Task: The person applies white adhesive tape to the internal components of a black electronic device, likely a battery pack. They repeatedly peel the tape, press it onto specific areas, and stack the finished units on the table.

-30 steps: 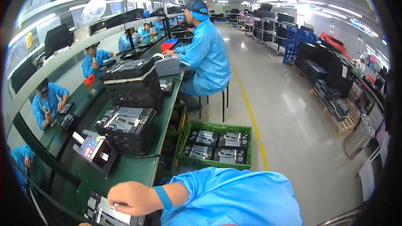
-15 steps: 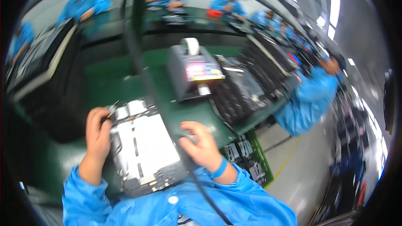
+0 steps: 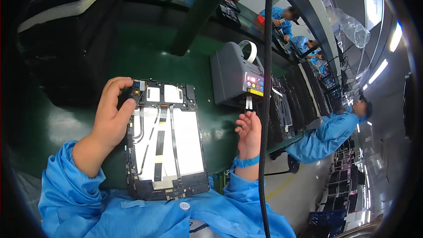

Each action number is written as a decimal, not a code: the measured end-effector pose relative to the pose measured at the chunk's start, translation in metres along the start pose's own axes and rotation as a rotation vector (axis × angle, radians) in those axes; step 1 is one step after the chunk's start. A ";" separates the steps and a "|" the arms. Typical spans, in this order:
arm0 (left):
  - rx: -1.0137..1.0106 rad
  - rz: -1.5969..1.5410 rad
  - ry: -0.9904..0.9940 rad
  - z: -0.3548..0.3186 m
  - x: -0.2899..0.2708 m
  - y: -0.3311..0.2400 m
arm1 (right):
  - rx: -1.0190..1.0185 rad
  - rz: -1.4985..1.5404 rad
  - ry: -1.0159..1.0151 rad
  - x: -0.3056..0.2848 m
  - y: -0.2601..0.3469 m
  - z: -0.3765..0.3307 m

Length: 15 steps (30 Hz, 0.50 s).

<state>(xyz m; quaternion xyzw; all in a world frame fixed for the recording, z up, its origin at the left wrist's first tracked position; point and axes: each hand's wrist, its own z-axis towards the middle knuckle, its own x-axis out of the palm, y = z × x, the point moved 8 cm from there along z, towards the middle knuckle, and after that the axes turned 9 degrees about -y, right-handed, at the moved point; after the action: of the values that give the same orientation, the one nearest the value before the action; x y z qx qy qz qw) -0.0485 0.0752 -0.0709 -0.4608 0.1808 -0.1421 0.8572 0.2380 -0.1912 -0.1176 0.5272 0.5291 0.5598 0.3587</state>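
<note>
An opened tablet housing [image 3: 169,150] with a bright white inner surface, black frame and dark ribbon cables lies in front of me, its near edge against my jacket. My left hand [image 3: 113,110] is closed on its upper left corner, thumb on top and fingers along the edge. To the right, my right hand [image 3: 249,134] is raised with its fingers curled, fingertips at the end of a short tape strip [image 3: 249,102] that hangs from the grey tape dispenser [image 3: 229,72]. The dispenser carries a white tape roll [image 3: 248,51] and lit buttons.
A tall black foam stack [image 3: 66,57] stands at the left on the green table [image 3: 145,39]. More black trays [image 3: 299,92] stand right of the dispenser. A black cable [image 3: 265,105] hangs down in front, and a green post [image 3: 200,15] rises behind. Co-workers [image 3: 328,134] in blue sit around.
My right hand has gone from beside the tablet housing up to the dispenser's tape strip. My left hand stays at the housing's upper left corner. The view has turned.
</note>
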 end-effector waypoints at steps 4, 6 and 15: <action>0.040 -0.024 -0.034 -0.001 -0.006 0.000 | 0.142 0.110 0.196 0.024 -0.004 0.022; 0.057 -0.035 -0.031 0.000 -0.007 -0.005 | 0.114 0.107 0.216 0.028 0.002 0.025; 0.504 0.034 0.198 -0.011 0.003 -0.065 | -0.499 -0.410 0.688 0.097 0.043 -0.105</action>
<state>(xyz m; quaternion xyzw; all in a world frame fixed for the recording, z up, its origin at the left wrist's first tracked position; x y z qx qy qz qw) -0.0552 0.0310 -0.0223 -0.2135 0.2302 -0.2124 0.9254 0.1245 -0.1284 -0.0428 0.0934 0.5599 0.7296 0.3814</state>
